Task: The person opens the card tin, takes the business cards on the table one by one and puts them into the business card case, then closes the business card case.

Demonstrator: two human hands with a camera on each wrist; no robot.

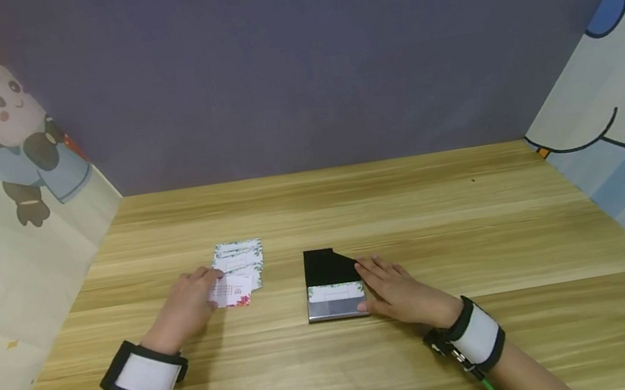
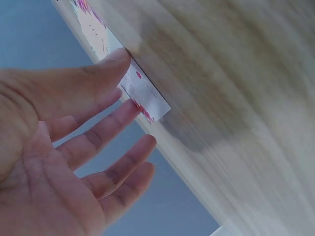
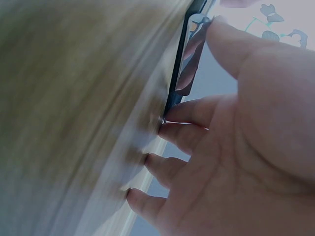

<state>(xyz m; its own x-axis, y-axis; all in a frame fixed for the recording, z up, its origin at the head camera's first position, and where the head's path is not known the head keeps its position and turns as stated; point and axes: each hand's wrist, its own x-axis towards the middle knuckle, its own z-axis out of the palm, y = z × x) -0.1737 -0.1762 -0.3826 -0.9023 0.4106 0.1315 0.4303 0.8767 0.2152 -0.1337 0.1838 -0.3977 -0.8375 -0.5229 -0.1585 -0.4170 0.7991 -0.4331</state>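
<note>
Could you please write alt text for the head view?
A person's left hand touches a pink-flowered card overlapping leaf-edged cards on a wooden table. The right hand rests against a black card case containing a white card.

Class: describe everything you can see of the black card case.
The card case lies apparently open on the wooden table, right of the loose cards. Its black upper part has a slanted corner; the lower part looks like shiny metal. A white, leaf-edged card shows inside. The right hand touches its right side.
</note>
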